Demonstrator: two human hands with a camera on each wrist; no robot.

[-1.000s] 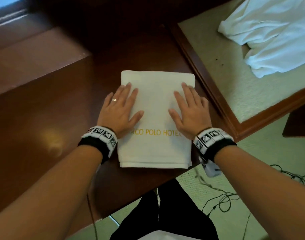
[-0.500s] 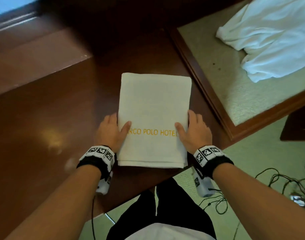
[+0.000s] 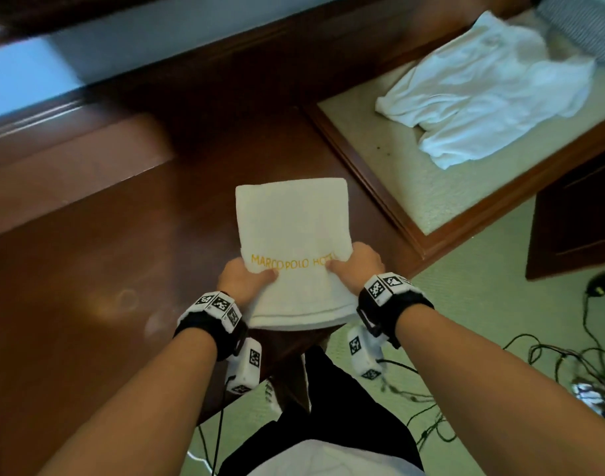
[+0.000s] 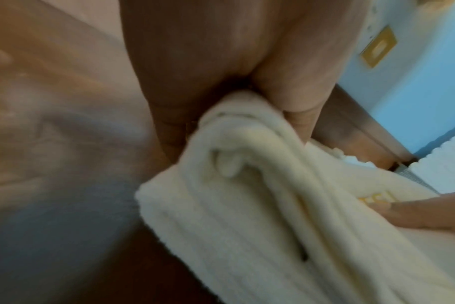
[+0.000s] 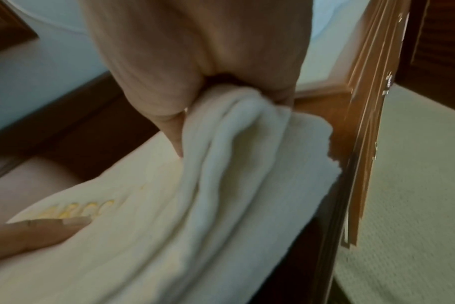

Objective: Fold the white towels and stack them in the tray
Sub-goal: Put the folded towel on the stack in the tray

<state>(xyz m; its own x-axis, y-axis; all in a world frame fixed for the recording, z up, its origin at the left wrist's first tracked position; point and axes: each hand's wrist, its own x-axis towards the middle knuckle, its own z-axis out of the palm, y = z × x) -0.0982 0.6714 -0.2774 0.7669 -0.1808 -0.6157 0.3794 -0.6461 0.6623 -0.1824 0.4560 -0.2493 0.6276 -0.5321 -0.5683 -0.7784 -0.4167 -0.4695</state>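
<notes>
A folded white towel (image 3: 292, 228) with yellow "MARCO POLO HOTEL" lettering is raised off the dark wooden table (image 3: 105, 269) at its near end. My left hand (image 3: 246, 280) grips its left edge, thumb on top and fingers underneath; the left wrist view shows the layered towel (image 4: 273, 205) pinched there. On the opposite side my right hand (image 3: 357, 266) grips the right edge the same way, with the towel (image 5: 195, 195) bunched under its thumb. A wooden-rimmed tray (image 3: 442, 245) with a pale liner stands at the right, holding a crumpled white towel (image 3: 483, 94).
Black cables (image 3: 569, 359) lie on the green carpet at the lower right. A dark wooden cabinet (image 3: 576, 228) stands right of the tray. A raised wooden ledge (image 3: 70, 156) runs along the table's far left side.
My hands went from lying flat on the towel to sliding down its sides and gripping its edges. The towel's near end has lifted off the table.
</notes>
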